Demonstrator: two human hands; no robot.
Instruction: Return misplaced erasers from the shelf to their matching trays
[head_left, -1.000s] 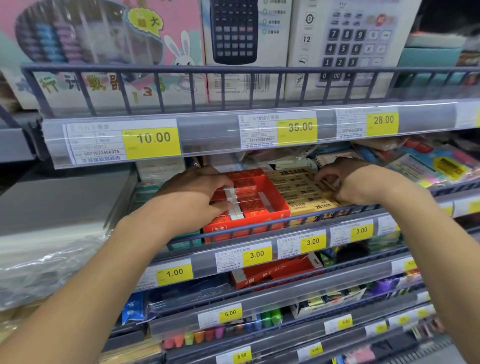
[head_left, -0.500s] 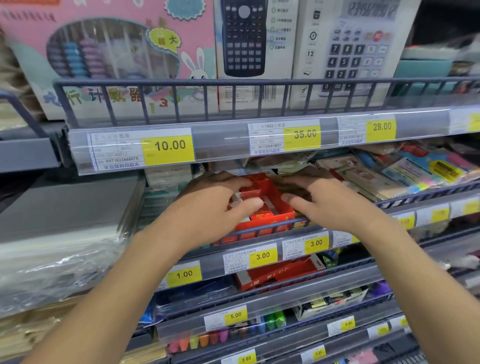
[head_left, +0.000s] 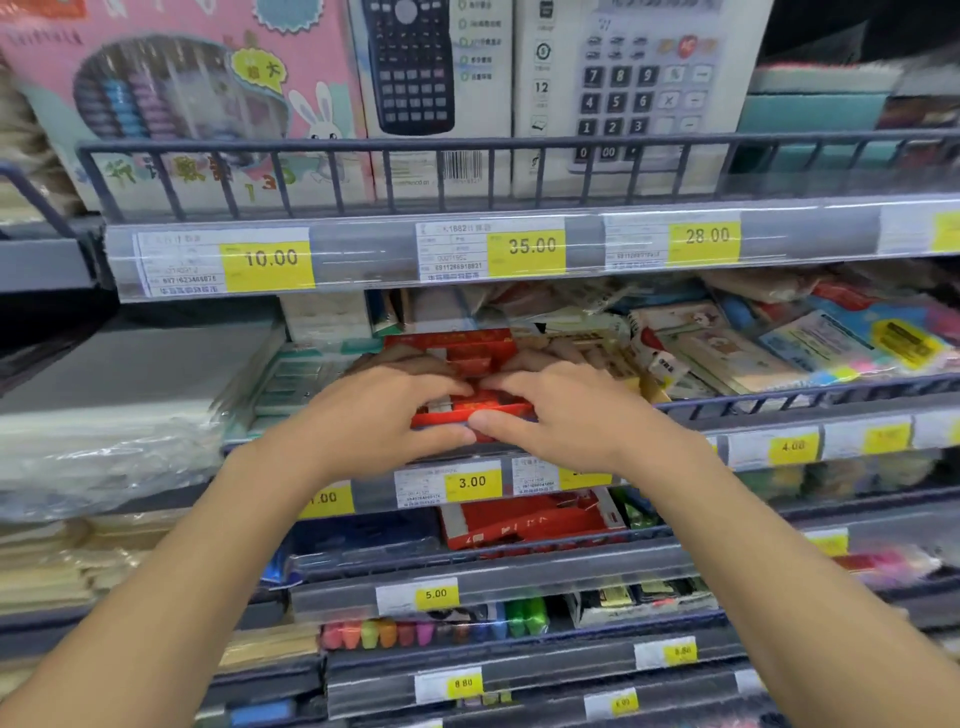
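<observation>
— So, where is the red cardboard eraser tray (head_left: 470, 382) right now?

— On my feed it sits on the second shelf, behind the dark metal front rail (head_left: 779, 402), just above the yellow 3.00 price tag (head_left: 472, 481). Red-wrapped erasers lie in its compartments, though the blur hides their count.

— And the hands?

— Both are on it. I see the left hand (head_left: 371, 415) against the tray's left side, thumb curled along the front edge. The right hand (head_left: 563, 413) mirrors it on the right side, fingers reaching over the top and thumb at the front. The fingers of each hand are close together and pressed to the tray; whether any pinch a single eraser, I cannot tell.

— What's around it?

— Just beside it to the right, a tan tray of yellowish erasers (head_left: 597, 351), partly hidden by the right hand. Above, boxed calculators (head_left: 431, 88) stand on the top shelf.
</observation>
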